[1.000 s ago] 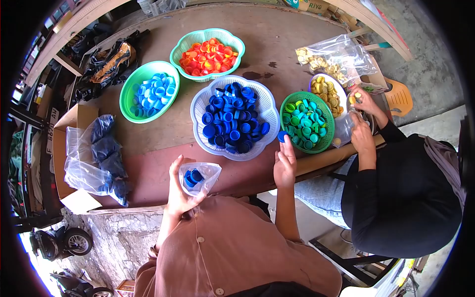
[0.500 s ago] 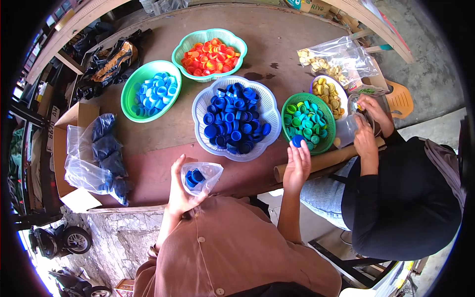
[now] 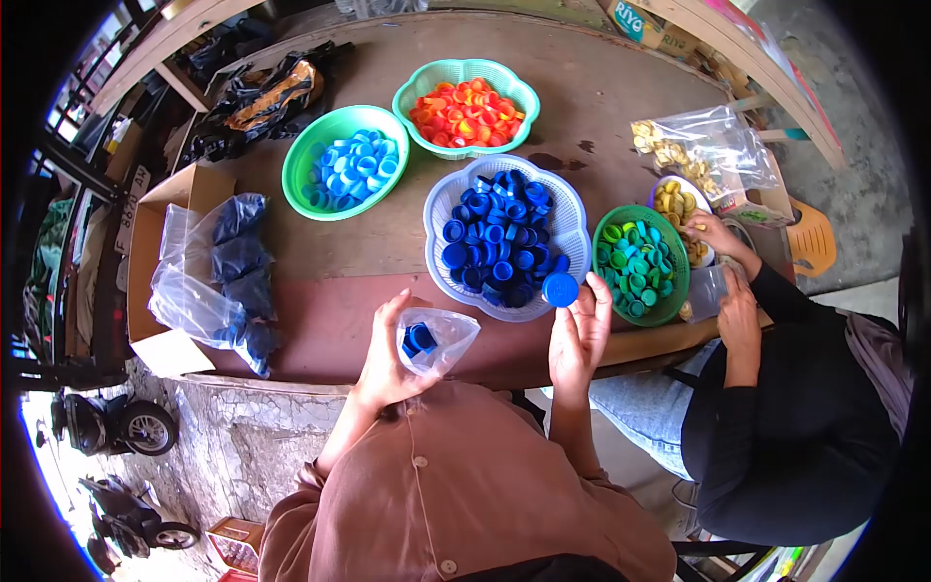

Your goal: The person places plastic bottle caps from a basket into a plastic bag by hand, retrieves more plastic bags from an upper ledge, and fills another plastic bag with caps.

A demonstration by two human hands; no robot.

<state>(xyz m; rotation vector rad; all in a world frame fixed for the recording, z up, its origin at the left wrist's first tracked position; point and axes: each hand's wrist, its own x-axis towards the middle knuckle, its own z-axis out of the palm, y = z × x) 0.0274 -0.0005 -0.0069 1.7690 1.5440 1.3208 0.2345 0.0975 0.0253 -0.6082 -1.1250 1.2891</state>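
Observation:
My left hand (image 3: 385, 364) is closed on a clear plastic bag (image 3: 448, 341), its mouth open and several dark blue caps (image 3: 419, 339) inside. In the fingertips of my right hand (image 3: 579, 339) is one blue cap (image 3: 561, 289), its flat top showing. That cap is in front of the lower right rim of a pale blue basket (image 3: 438, 206), which holds many dark blue caps (image 3: 497, 238). Right of my right hand stands a green basket (image 3: 679, 254) of green and teal caps.
A green bowl (image 3: 297, 175) holds light blue caps; a mint basket (image 3: 405, 89) holds orange ones. Filled bags (image 3: 238, 262) lie by a cardboard box (image 3: 145, 218) at left. At right, a co-worker's hands (image 3: 732, 291) are beside a white bowl (image 3: 669, 184) of yellow caps.
The view has shifted, so the table's contents appear further right. My right hand has turned the blue cap to face up and brought it nearer the pale blue basket. The co-worker's hand has reached to the yellow caps.

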